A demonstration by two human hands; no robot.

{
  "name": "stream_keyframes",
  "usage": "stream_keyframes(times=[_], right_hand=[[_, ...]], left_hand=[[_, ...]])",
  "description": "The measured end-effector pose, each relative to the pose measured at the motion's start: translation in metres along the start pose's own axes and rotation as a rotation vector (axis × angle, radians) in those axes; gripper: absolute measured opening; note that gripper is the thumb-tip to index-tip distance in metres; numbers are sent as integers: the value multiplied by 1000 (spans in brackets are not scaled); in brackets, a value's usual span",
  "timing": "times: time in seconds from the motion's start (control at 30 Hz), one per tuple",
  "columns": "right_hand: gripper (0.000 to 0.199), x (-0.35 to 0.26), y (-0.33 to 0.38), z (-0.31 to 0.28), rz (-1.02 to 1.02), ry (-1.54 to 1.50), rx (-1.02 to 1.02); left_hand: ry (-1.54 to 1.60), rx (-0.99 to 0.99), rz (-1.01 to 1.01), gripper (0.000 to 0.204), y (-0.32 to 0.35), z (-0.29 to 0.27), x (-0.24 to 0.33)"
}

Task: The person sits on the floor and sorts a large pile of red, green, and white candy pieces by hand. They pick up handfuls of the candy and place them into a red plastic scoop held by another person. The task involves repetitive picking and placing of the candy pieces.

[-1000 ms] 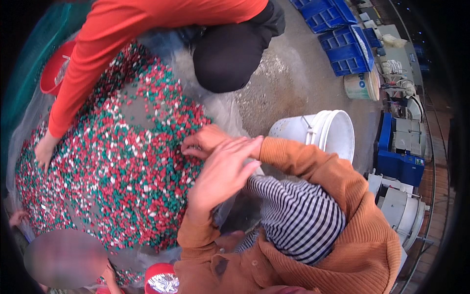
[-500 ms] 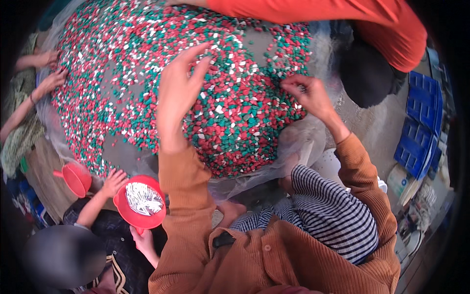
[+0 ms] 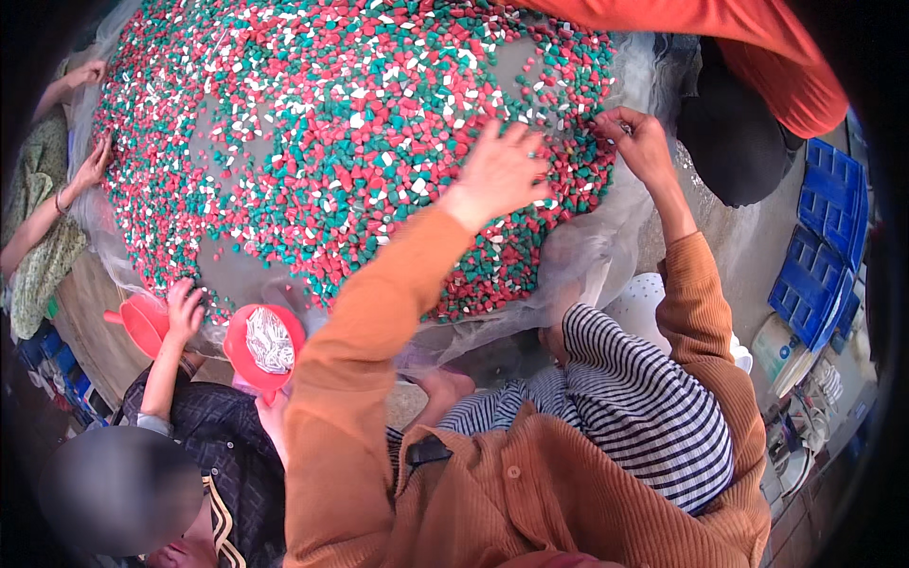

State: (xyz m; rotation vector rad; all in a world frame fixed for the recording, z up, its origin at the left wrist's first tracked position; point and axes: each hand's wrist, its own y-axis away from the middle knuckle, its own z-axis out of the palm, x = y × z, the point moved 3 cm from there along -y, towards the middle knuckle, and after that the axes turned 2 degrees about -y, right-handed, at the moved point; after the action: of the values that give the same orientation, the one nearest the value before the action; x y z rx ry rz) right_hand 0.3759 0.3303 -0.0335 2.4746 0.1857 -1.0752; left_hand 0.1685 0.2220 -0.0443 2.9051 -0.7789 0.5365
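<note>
Reaching over the mixed red, green and white pieces point(image 3: 365, 156), the left hand point(image 3: 498, 178) was spread, its grip loose; the right hand point(image 3: 644, 150), near the layer's right edge, had fingertips drawn together, but whether they grasped a piece was unclear. Colours lay mingled across most of the tabletop point(image 3: 237, 272), so much seemed left; a co-worker point(image 3: 241, 445) held a pan point(image 3: 240, 354) of white bits point(image 3: 270, 343).

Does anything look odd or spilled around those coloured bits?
Nothing clearly looks spilled or damaged. The red, green and white pieces just lie unevenly: they thin out in places, so grey patches show through, one near the lower-left edge.
</note>
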Motion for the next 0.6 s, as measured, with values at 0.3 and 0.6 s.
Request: stream_keyframes(times=[0.3, 0.6], right_hand=[[25, -6, -6, 1, -2, 44, -2], [23, 5, -6, -6, -22, 44, -6]], left_hand=[[-57, -112, -97, 18, 95, -82, -61], [-92, -107, -260, 23, 122, -109, -87]])
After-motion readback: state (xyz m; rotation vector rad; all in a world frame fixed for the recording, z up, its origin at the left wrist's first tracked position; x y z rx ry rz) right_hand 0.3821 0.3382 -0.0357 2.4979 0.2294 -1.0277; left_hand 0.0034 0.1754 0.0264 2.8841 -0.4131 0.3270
